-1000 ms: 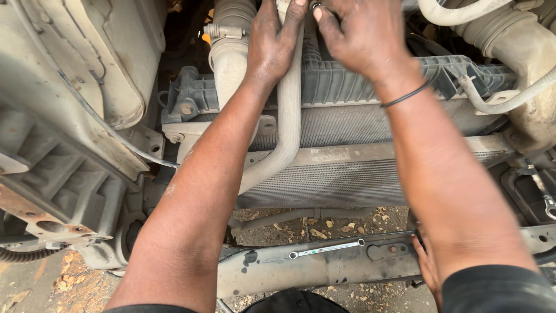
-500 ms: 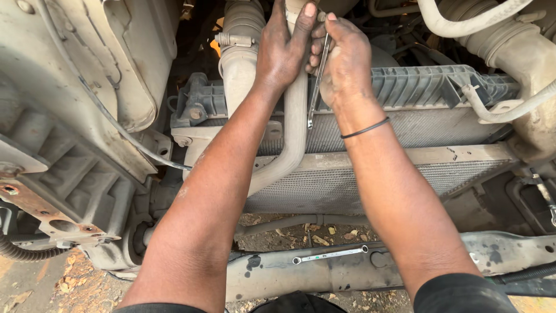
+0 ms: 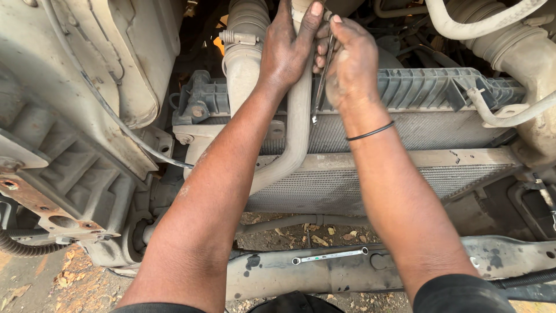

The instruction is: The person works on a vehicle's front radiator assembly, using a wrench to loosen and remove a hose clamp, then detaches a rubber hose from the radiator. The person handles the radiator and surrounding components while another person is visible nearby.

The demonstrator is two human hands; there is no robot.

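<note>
My left hand (image 3: 288, 49) is wrapped around a dusty curved rubber hose (image 3: 295, 142) in front of a radiator (image 3: 417, 130), gripping it near its upper end. My right hand (image 3: 351, 61) sits just to the right of it and holds a thin metal spanner (image 3: 321, 81) that hangs down between the two hands. A black band circles my right wrist. The hose's top end is hidden behind my fingers.
A second ribbed hose with a metal clamp (image 3: 242, 43) runs up on the left. A grey engine housing (image 3: 75, 133) fills the left side. Pale hoses (image 3: 492, 23) cross the upper right. Another spanner (image 3: 330, 255) lies on the crossmember (image 3: 278, 272) below, above leaf-strewn ground.
My right hand has slid left toward the hose and now holds the spanner beside my left hand. The view has moved closer.
</note>
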